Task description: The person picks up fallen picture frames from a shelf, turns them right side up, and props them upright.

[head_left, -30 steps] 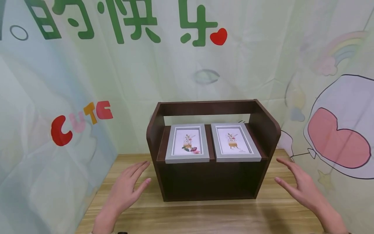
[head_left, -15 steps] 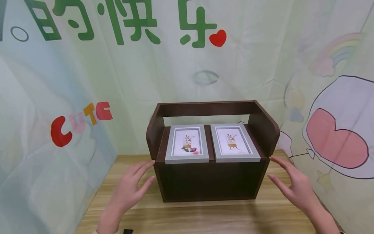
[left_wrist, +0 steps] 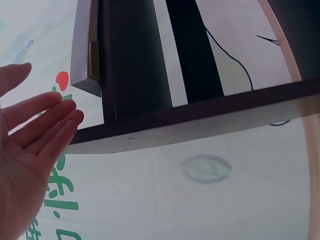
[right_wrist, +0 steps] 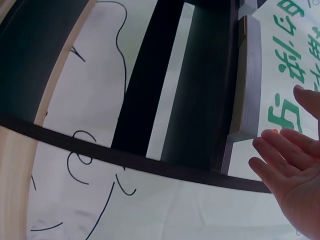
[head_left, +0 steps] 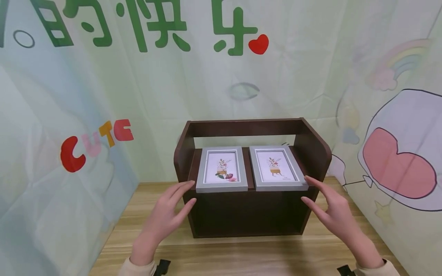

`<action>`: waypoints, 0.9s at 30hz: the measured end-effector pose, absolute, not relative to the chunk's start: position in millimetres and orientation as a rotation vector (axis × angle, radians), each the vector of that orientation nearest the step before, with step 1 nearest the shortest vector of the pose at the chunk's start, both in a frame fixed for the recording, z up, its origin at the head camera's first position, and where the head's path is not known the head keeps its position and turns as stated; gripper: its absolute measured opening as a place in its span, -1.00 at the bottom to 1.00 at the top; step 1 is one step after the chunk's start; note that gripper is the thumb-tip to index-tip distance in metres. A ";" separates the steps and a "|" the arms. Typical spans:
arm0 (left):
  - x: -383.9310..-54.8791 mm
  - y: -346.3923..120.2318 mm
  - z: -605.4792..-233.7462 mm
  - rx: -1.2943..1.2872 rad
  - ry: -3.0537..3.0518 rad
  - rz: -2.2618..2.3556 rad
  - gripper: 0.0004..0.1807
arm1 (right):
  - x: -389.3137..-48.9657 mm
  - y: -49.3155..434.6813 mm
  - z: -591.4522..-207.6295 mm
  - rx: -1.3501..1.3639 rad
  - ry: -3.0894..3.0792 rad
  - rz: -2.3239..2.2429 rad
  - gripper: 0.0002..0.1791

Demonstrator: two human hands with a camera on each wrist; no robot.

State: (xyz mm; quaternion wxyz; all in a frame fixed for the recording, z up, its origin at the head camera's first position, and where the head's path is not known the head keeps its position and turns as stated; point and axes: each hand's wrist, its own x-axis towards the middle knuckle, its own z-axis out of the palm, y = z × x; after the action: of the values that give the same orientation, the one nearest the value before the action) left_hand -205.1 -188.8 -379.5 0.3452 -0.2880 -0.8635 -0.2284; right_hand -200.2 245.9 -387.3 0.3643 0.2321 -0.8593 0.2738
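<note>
Two grey picture frames (head_left: 241, 168) with plant prints lie face up, side by side, on the upper shelf of a dark brown shelf unit (head_left: 241, 214). The right-hand picture frame (head_left: 257, 168) has the fingertips of my right hand (head_left: 333, 211) right at its front right corner. My left hand (head_left: 164, 211) has its fingers extended by the front left corner of the other one. Thumbs on both hands stand apart from the fingers, lower down. In the left wrist view, a picture frame's edge (left_wrist: 82, 55) juts past the shelf; the right wrist view shows another edge (right_wrist: 249, 85).
The shelf unit stands on a wood-grain table (head_left: 241, 257) and has raised side panels (head_left: 312, 149) and a back rail (head_left: 245, 127). Behind and beside it hangs a printed cloth backdrop (head_left: 155, 88) with green characters and cartoon shapes. An open compartment lies below the upper shelf.
Both hands have moved inward, from outside the shelf unit's sides to the outer front corners of the two picture frames. The shelf unit and picture frames have stayed put.
</note>
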 end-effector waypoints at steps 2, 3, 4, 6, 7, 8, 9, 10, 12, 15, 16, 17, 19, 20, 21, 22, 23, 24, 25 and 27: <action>-206.9 -184.8 -377.4 -0.741 -2.241 -0.594 -0.51 | -201.8 241.6 -385.3 0.595 -2.204 0.704 -0.26; -207.7 -182.9 -376.4 -0.738 -2.242 -0.601 -0.51 | -202.7 239.7 -384.5 0.588 -2.206 0.705 -0.27; -208.3 -180.9 -375.4 -0.731 -2.244 -0.600 -0.51 | -203.4 237.5 -383.2 0.579 -2.209 0.710 -0.28; -209.8 -176.8 -373.3 -0.717 -2.249 -0.616 -0.50 | -205.2 233.0 -381.1 0.564 -2.213 0.721 -0.31; -210.4 -174.7 -372.2 -0.704 -2.255 -0.622 -0.50 | -206.2 230.7 -380.0 0.554 -2.217 0.726 -0.33; -210.8 -172.5 -371.0 -0.688 -2.262 -0.627 -0.50 | -207.2 228.5 -378.9 0.540 -2.222 0.735 -0.35; -210.9 -170.3 -369.7 -0.674 -2.267 -0.639 -0.50 | -208.3 226.1 -377.7 0.526 -2.231 0.740 -0.37; -211.2 -167.9 -368.2 -0.661 -2.274 -0.649 -0.51 | -209.3 223.8 -376.5 0.513 -2.241 0.746 -0.38; -211.5 -163.2 -365.0 -0.634 -2.287 -0.664 -0.52 | -211.4 219.5 -374.1 0.485 -2.265 0.748 -0.41; -212.2 -156.9 -360.0 -0.611 -2.302 -0.689 -0.53 | -214.8 213.1 -369.7 0.469 -2.298 0.754 -0.42; -212.9 -155.3 -358.9 -0.607 -2.309 -0.698 -0.54 | -215.8 211.1 -368.1 0.471 -2.307 0.757 -0.42; -213.6 -153.8 -357.9 -0.601 -2.314 -0.706 -0.54 | -217.0 208.9 -366.5 0.477 -2.310 0.761 -0.42; -215.2 -151.1 -356.2 -0.590 -2.327 -0.726 -0.54 | -219.3 204.4 -363.4 0.498 -2.315 0.778 -0.42; -216.4 -149.9 -355.9 -0.582 -2.336 -0.733 -0.54 | -220.4 202.1 -362.0 0.507 -2.320 0.788 -0.42; -217.6 -148.7 -355.4 -0.576 -2.343 -0.740 -0.54 | -221.8 199.6 -360.9 0.514 -2.322 0.798 -0.43; -218.7 -147.4 -354.8 -0.569 -2.347 -0.745 -0.54 | -223.2 197.2 -359.9 0.518 -2.325 0.817 -0.43; -219.9 -146.0 -354.3 -0.563 -2.351 -0.747 -0.54 | -224.7 194.6 -359.0 0.521 -2.327 0.837 -0.43; -221.4 -144.7 -354.1 -0.559 -2.351 -0.750 -0.54 | -226.2 192.1 -358.0 0.521 -2.332 0.858 -0.44; -222.7 -143.4 -353.6 -0.555 -2.350 -0.752 -0.54 | -227.9 189.7 -357.1 0.522 -2.336 0.878 -0.44; -225.6 -140.6 -352.7 -0.543 -2.344 -0.762 -0.54 | -231.8 184.6 -355.5 0.525 -2.342 0.928 -0.45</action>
State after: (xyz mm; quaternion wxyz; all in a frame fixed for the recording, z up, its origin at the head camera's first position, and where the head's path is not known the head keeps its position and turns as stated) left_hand -225.6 -140.6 -352.7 0.3041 -0.2051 -0.8847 -0.2877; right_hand -231.8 184.6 -355.5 0.2801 0.1959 -0.8737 0.3461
